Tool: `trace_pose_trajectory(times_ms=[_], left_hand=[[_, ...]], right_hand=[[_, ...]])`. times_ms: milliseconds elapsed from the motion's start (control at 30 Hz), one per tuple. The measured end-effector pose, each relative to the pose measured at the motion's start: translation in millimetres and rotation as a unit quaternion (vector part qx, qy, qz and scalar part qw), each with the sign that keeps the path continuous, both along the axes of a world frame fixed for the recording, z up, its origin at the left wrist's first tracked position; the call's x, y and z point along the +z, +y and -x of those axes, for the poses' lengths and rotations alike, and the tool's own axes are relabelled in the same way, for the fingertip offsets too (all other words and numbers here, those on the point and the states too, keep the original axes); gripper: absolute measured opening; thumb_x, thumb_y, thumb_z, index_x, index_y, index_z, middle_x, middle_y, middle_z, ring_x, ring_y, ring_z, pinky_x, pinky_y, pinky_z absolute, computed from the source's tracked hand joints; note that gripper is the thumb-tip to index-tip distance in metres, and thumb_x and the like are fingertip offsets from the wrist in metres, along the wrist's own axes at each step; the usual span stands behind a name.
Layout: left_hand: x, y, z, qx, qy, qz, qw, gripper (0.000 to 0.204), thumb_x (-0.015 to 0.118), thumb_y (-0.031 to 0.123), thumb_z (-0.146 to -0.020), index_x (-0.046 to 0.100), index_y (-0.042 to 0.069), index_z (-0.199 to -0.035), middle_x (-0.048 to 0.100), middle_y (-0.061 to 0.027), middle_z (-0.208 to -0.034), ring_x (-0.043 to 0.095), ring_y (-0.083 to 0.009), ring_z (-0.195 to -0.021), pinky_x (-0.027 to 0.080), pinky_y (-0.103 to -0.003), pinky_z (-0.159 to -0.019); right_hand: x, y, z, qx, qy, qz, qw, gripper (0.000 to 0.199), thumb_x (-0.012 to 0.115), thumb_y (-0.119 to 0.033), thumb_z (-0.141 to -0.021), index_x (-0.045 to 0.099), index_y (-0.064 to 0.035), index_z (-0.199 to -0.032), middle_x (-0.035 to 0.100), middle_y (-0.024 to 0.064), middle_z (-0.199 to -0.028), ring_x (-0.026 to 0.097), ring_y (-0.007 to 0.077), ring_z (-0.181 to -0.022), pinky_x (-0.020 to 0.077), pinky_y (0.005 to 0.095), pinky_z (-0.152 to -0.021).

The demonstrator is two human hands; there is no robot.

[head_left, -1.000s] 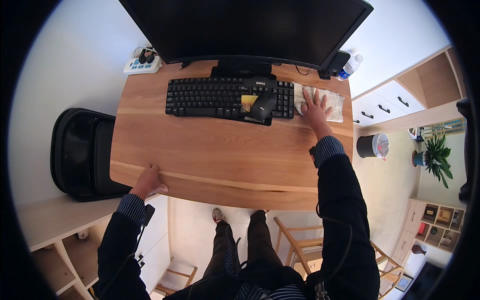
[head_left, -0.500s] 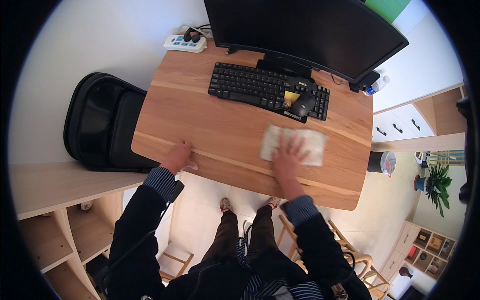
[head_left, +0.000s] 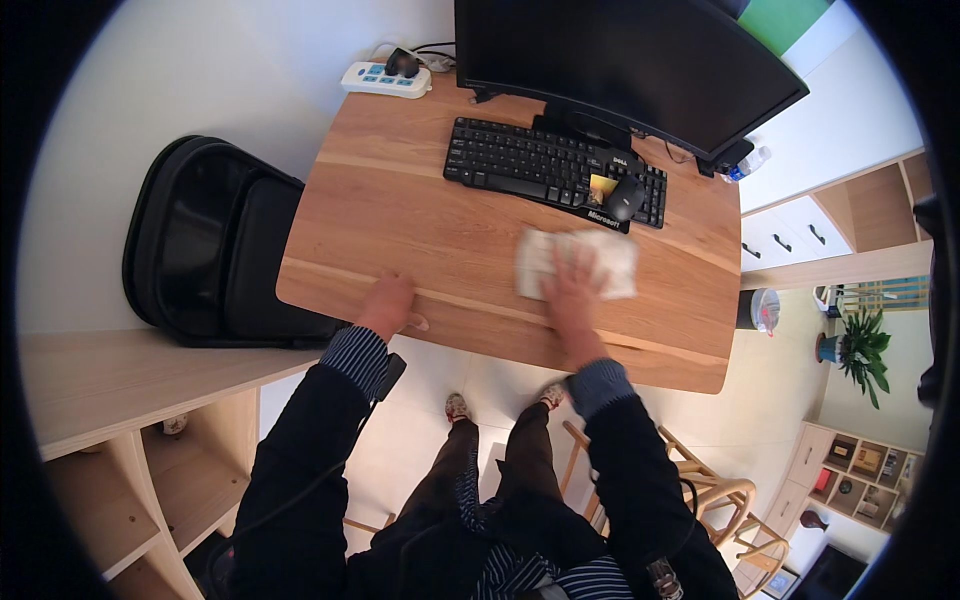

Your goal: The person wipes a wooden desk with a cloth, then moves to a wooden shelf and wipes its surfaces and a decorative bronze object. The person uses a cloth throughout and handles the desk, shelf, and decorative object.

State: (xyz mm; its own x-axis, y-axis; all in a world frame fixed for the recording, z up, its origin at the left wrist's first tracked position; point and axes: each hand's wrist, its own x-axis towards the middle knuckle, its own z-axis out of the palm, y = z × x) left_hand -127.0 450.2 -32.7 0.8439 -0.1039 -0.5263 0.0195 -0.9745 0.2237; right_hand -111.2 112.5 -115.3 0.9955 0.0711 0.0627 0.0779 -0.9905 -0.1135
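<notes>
White cloth flat beneath my spread right hand, my left hand at the worktop's edge, whether gripping I cannot tell.

The cloth is off-white, the desk brown (pale-streaked grain), the keyboard and monitor black.

Matt fabric cloth, smooth wooden desk, plastic keyboard

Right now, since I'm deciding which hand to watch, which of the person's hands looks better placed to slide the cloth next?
Probably the right hand: it lies spread on the pale cloth. The left hand is at the near edge of the wooden desk, apart from the cloth.
</notes>
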Motion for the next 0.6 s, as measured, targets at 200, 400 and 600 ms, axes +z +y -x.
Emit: trace_pose_trajectory(times_ms=[200, 400, 600], left_hand=[[-10.5, 0.5, -0.5, -0.015, -0.029, -0.011, 0.999, 0.079, 0.097, 0.04, -0.058, 0.063, 0.0, -0.116, 0.057, -0.027, -0.12, 0.063, -0.0447, -0.109, 0.055, -0.046, -0.094], [-1.9, -5.1, 0.0, 0.029, 0.002, -0.031, 0.999, 0.08, 0.098, 0.036, -0.058, 0.063, 0.001, -0.121, 0.057, -0.0236, -0.126, 0.062, -0.0396, -0.115, 0.055, -0.045, -0.095], [-40.2, 9.7, 0.4, 0.045, -0.014, 0.033, 0.998, 0.089, 0.1, 0.032, -0.054, 0.059, 0.001, -0.126, 0.059, -0.0222, -0.124, 0.063, -0.0411, -0.113, 0.055, -0.047, -0.096]], right_hand=[[7.9, -137.2, 74.8, -0.321, 0.117, 0.047, 0.939, 0.069, 0.039, -0.053, -0.104, 0.013, -0.0341, -0.165, 0.011, 0.0138, -0.171, 0.006, 0.0428, -0.156, 0.0086, 0.0735, -0.115], [-10.1, 3.4, 18.5, -0.192, 0.068, 0.062, 0.977, 0.076, 0.046, -0.053, -0.101, 0.015, -0.0269, -0.165, 0.011, 0.0178, -0.171, 0.004, 0.0475, -0.155, 0.0048, 0.0771, -0.114], [25.8, 208.2, -49.8, 0.075, 0.016, -0.009, 0.997, 0.074, 0.057, -0.049, -0.096, 0.034, -0.0206, -0.16, 0.019, 0.0211, -0.168, 0.009, 0.0496, -0.154, 0.0074, 0.0785, -0.114]])
